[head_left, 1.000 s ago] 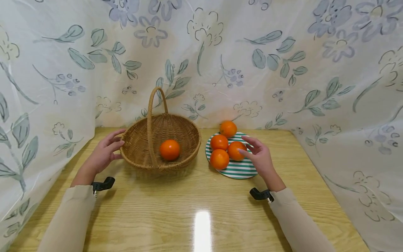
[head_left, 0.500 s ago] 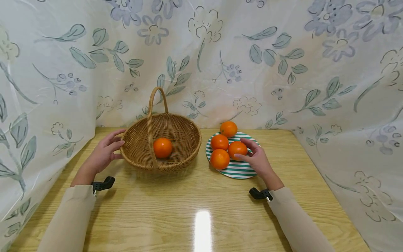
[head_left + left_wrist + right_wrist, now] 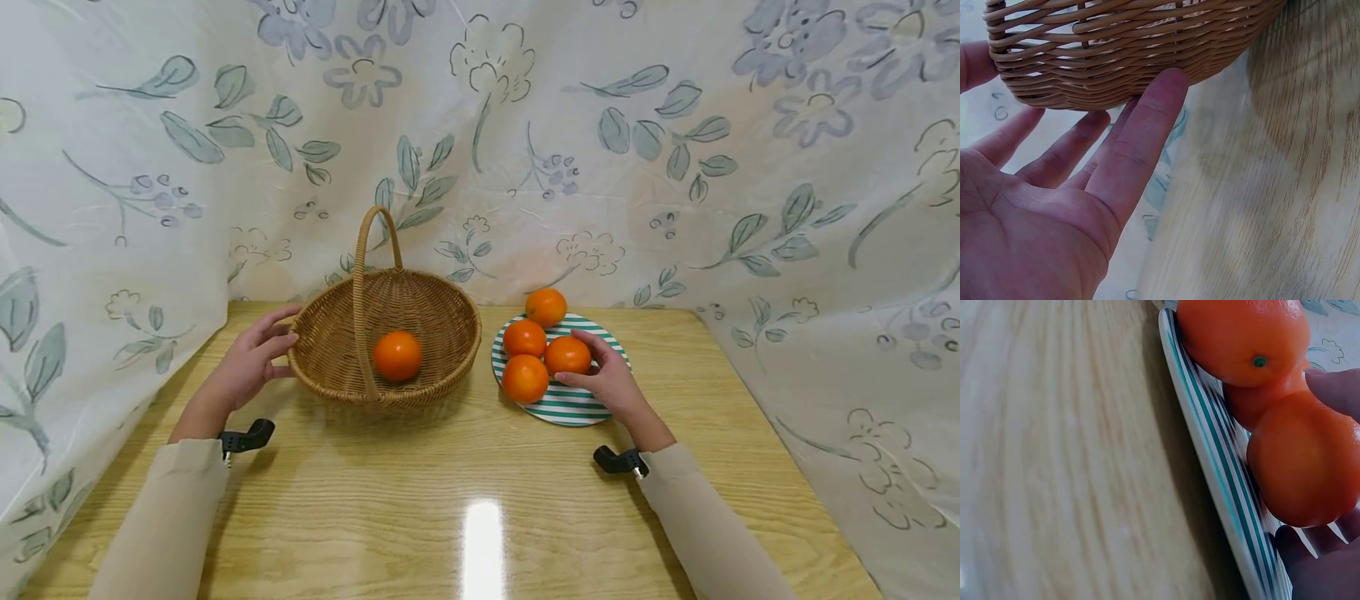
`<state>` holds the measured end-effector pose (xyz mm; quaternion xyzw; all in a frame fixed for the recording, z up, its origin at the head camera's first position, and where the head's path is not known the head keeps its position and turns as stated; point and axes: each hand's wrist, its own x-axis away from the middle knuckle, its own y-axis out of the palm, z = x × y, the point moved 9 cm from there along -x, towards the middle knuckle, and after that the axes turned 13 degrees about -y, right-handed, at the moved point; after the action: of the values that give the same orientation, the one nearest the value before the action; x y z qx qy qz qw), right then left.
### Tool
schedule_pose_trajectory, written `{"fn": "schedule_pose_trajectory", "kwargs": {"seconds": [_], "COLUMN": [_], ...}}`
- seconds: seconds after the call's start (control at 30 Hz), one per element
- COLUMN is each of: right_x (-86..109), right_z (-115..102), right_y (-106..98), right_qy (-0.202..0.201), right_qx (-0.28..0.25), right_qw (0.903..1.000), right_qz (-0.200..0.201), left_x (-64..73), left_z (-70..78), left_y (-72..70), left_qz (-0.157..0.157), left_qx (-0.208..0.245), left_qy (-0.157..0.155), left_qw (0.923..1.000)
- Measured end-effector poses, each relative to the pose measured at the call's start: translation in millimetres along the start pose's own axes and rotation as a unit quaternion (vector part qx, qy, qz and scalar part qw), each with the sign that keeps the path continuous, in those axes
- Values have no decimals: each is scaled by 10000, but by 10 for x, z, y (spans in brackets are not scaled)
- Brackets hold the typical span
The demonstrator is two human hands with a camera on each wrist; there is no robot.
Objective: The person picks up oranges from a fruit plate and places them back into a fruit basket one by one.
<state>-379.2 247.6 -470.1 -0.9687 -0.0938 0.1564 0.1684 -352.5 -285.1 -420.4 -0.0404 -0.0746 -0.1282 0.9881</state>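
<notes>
In the head view my left hand (image 3: 251, 362) is at the left side of a wicker basket (image 3: 315, 367). Its extended fingers (image 3: 1147, 131) touch the woven wall in the left wrist view. One orange (image 3: 398, 356) lies inside the basket. On the right, my right hand (image 3: 603, 379) holds another orange (image 3: 567, 356) between thumb and fingers, over a round green-and-white striped plate (image 3: 562, 408). The right wrist view has this held orange (image 3: 1304, 462) close up, with the thumb (image 3: 1338, 390) above and fingers below. Two more oranges (image 3: 525, 379) sit against it on the plate.
A further orange (image 3: 546, 307) is at the plate's back edge. The tall basket handle (image 3: 360, 308) arches over the basket. Behind the wooden table (image 3: 420, 500) hangs a floral cloth (image 3: 495, 208), which also runs down both sides.
My right hand has come in around the nearest orange on the plate, its thumb and fingers now on it. The orange in the basket has rolled left and partly back. My left hand stays put.
</notes>
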Motion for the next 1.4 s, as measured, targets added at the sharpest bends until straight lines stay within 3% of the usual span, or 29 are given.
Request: {"fn": "schedule_pose_trajectory", "kwargs": {"seconds": [0.57, 0.87, 1.03, 1.4], "right_x": [10, 52, 40, 70], "right_z": [-27, -223, -137, -283], "right_y": [11, 13, -33, -46], "right_qy": [-13, 197, 95, -145], "right_qx": [127, 119, 142, 101], "right_qw": [9999, 9997, 9997, 9996], "right_qz": [38, 58, 145, 230], "left_x": [0, -4, -14, -44], "left_z": [-5, 3, -11, -32], "left_y": [-12, 8, -4, -14], "left_qz": [-47, -149, -157, -166], "left_qx": [5, 154, 170, 172], "left_qy": [21, 82, 75, 56], "left_qw": [10000, 9997, 9997, 9997]}}
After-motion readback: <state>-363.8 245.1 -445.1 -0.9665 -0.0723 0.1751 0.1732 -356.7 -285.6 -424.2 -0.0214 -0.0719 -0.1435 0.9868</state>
